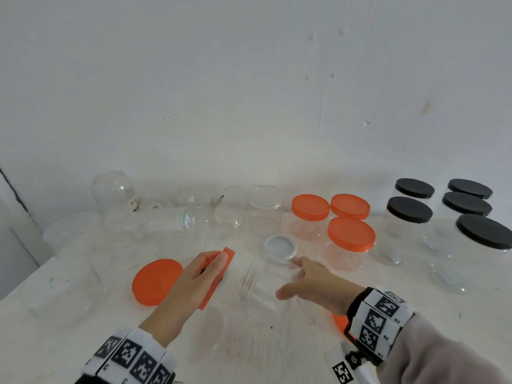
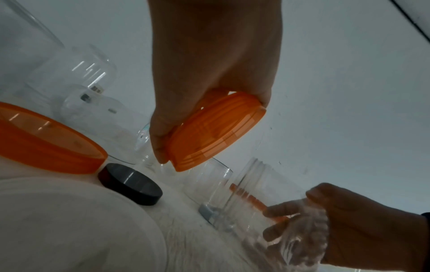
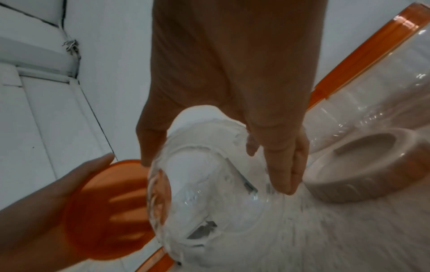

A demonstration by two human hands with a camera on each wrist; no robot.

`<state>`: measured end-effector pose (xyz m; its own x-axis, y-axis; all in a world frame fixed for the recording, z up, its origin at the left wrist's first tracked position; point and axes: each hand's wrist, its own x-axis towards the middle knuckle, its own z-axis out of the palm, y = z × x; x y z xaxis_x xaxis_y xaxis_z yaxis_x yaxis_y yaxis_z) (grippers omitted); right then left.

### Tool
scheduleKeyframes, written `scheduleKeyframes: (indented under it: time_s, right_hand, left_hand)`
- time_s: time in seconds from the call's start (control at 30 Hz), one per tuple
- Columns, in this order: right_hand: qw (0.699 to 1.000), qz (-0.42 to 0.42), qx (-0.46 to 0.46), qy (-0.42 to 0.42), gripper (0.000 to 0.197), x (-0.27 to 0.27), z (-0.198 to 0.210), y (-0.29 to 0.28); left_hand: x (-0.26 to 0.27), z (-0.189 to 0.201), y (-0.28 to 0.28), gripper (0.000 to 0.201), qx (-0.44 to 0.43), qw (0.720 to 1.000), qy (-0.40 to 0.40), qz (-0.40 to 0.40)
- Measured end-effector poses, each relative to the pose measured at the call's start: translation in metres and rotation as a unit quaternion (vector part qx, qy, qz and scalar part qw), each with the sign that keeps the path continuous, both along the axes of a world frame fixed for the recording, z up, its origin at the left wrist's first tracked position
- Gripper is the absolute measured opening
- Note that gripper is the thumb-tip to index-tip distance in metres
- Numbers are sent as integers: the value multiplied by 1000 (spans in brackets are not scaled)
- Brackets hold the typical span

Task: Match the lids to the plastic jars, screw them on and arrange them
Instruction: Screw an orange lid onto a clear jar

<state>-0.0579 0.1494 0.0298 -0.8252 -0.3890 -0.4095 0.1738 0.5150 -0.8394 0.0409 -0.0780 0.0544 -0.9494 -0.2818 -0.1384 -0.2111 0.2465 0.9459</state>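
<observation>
The left hand (image 1: 194,275) grips an orange lid (image 1: 214,278). The right hand (image 1: 313,284) clasps a clear jar (image 1: 260,284) near the tabletop's (image 1: 277,356) front edge.

I could read only "R3" and "R2" beside the square black-and-white markers on my right wristband (image 1: 381,317); the small stickers on the clear jars (image 1: 133,204) were too blurred.

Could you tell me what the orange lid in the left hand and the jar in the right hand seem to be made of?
The orange lid looks like translucent moulded plastic: in the right wrist view, fingers show through it, and its skirt is ridged. The jar appears to be thin, clear, glossy plastic, with the table visible through it; glass cannot be ruled out by look alone.
</observation>
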Motion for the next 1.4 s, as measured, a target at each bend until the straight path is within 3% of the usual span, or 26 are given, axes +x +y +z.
scheduleKeyframes:
  time_s: [0.27, 0.47, 0.7, 0.93, 1.03, 1.13, 1.27, 1.4]
  right_hand:
    - [995, 91, 9, 50, 98, 12, -6, 1]
    - [985, 158, 36, 52, 105, 17, -18, 7]
    - [968, 195, 135, 82, 111, 13, -22, 25]
    - [983, 143, 53, 104, 122, 13, -32, 20]
    - [985, 137, 22, 100, 120, 10, -34, 16]
    - [988, 127, 5, 92, 115, 9, -37, 14]
    - [988, 125, -5, 86, 106, 9, -39, 14]
    - [990, 113, -17, 82, 101, 11, -39, 14]
  left_hand:
    - [-9, 12, 14, 11, 10, 1000, -20, -20]
    - [-12, 9, 22, 37, -21, 999, -23, -37]
    - [-15, 8, 32, 44, -46, 997, -28, -49]
    - [-21, -3, 46, 63, -83, 991, 25, -99]
    - [-26, -13, 51, 61, -154, 979, 58, -120]
    - [-31, -24, 54, 74, -234, 960, 77, -130]
    - [-32, -33, 64, 74, -378, 906, 113, -152]
    - [-36, -37, 75, 77, -435, 877, 134, -154]
